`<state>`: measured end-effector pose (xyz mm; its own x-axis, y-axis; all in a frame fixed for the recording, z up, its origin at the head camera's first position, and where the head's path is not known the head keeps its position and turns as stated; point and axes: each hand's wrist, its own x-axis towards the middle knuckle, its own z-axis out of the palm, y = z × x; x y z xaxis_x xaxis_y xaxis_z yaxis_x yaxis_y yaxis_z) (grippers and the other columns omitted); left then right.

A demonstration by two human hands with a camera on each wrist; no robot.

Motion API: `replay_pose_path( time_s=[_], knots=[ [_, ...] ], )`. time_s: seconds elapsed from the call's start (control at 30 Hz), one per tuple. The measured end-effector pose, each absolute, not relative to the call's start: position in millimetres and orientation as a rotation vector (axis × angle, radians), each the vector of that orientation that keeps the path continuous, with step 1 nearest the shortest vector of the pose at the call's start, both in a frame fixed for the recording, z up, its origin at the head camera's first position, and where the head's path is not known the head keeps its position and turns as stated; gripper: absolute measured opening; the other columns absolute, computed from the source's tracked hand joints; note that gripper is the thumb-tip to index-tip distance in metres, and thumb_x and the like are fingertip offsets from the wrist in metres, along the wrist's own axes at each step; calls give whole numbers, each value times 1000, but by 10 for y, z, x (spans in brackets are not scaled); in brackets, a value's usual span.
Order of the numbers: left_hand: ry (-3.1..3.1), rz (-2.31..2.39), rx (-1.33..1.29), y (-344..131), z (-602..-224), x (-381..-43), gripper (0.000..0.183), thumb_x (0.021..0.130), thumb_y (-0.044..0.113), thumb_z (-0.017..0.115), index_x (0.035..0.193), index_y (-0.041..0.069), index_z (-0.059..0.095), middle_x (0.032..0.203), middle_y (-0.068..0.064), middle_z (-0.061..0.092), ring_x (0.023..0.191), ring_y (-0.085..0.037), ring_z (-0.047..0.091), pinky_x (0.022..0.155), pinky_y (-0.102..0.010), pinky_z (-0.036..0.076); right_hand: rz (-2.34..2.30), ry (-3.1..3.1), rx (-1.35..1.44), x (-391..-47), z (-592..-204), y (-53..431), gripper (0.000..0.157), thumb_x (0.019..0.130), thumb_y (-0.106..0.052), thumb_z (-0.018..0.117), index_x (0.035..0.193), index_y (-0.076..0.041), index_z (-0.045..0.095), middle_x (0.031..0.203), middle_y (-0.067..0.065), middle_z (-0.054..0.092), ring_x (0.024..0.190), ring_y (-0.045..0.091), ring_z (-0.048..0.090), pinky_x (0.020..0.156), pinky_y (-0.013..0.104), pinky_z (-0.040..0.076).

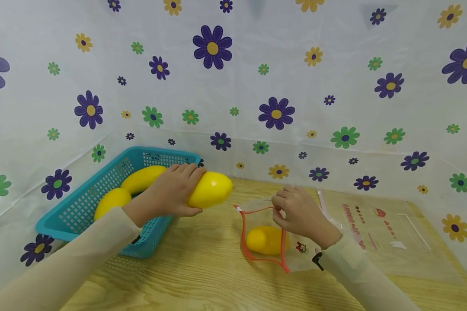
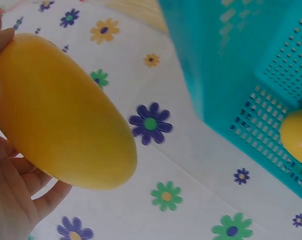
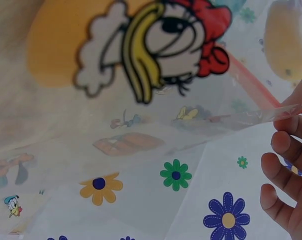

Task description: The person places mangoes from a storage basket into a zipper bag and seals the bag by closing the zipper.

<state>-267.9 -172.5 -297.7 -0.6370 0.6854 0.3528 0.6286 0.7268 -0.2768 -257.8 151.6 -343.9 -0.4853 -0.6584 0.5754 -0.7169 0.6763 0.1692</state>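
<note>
My left hand [image 1: 175, 190] grips a smooth, oval yellow mango [image 1: 213, 190], holding it in the air between the basket and the bag. The left wrist view shows the same mango [image 2: 66, 112] with fingers along its side. My right hand [image 1: 300, 212] pinches the upper edge of a clear zip bag [image 1: 244, 233] at its orange-red rim, and the mouth gapes to the left. Inside the bag lies another yellow mango [image 1: 262, 240]. A cartoon duck print [image 3: 161, 50] on the bag's clear film fills much of the right wrist view.
At the left stands a teal plastic basket [image 1: 48, 229] with a rounded yellow fruit [image 1: 113, 201] and a longer yellow one [image 1: 142, 178] in it. A second clear printed bag [image 1: 393, 224] lies flat at the right of the wooden table [image 1: 194, 276]. A flowered cloth [image 1: 241, 77] hangs behind.
</note>
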Motion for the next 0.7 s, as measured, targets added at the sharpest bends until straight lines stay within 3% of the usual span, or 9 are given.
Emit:
replay_pose_path(
  time_s=[0.33, 0.7],
  knots=[
    [-2411, 128, -1100, -1531, -3049, -2517, 84, 62, 53, 75, 125, 6, 45, 111, -8, 58, 100, -24, 55, 85, -40, 48, 135, -2269, 1053, -2577, -3432, 1518, 20, 72, -12, 68, 63, -14, 51, 59, -5, 49, 60, 11, 36, 58, 23, 32],
    [-2394, 84, -1169, -1375, -3165, -2386, 78, 63, 50, 75, 124, 10, 46, 106, -5, 58, 94, -22, 57, 84, -39, 48, 125, -2238, 1064, -2588, -3428, 1523, 19, 71, -11, 69, 63, -14, 51, 58, -5, 49, 59, 11, 36, 57, 22, 32]
  ],
)
